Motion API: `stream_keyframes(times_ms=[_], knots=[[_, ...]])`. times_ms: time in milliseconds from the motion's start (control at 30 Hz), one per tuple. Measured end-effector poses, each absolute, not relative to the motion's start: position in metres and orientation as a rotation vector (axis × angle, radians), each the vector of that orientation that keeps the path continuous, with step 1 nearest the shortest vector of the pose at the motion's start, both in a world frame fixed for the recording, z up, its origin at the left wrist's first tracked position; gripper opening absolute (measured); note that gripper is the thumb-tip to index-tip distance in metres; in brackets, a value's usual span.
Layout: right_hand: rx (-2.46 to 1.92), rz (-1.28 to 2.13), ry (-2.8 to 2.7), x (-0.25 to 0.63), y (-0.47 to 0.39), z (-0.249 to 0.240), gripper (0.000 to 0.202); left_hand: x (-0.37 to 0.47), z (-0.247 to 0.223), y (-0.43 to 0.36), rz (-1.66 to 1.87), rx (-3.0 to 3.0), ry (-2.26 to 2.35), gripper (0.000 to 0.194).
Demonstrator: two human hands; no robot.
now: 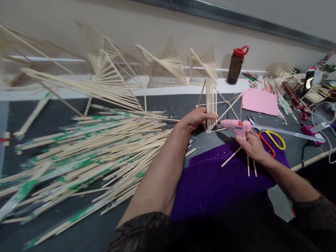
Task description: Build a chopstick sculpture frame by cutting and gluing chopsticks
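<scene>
My left hand (197,119) is closed on a small frame of wooden sticks (210,101), its thumb across a row of upright sticks. More sticks of the frame cross behind and to the right, on the dark table. In my right hand (252,144) is a pink hot glue gun (238,126), its nozzle pointing left at the lower part of the row, close to my left thumb. A long clear glue stick (286,132) juts out of the gun's back. Under my right hand, a few loose sticks lie on a purple cloth (220,182).
Many chopsticks (105,147), some in green-printed wrappers, cover the table at left. Twisted stick structures (162,66) stand along the wall. A bottle (235,66), a pink sheet (259,101), scissors (271,140), a purple device with a white cable (312,133) and clutter are at right.
</scene>
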State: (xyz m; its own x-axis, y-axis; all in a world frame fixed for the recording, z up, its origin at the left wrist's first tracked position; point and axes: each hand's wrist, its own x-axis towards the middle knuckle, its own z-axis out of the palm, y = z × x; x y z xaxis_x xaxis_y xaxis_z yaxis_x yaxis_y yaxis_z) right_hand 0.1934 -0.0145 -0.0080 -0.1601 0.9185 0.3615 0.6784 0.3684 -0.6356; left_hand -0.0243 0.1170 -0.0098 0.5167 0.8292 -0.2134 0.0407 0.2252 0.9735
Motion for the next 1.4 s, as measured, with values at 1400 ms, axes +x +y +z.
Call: stream_keyframes(times_ms=[1400], knots=[[-1.411, 0.491, -1.813, 0.1971, -0.0196, -0.0063, 0.029, -0.0250, -0.0068, 0.1133, 0.651, 1.297, 0.888, 0.031]])
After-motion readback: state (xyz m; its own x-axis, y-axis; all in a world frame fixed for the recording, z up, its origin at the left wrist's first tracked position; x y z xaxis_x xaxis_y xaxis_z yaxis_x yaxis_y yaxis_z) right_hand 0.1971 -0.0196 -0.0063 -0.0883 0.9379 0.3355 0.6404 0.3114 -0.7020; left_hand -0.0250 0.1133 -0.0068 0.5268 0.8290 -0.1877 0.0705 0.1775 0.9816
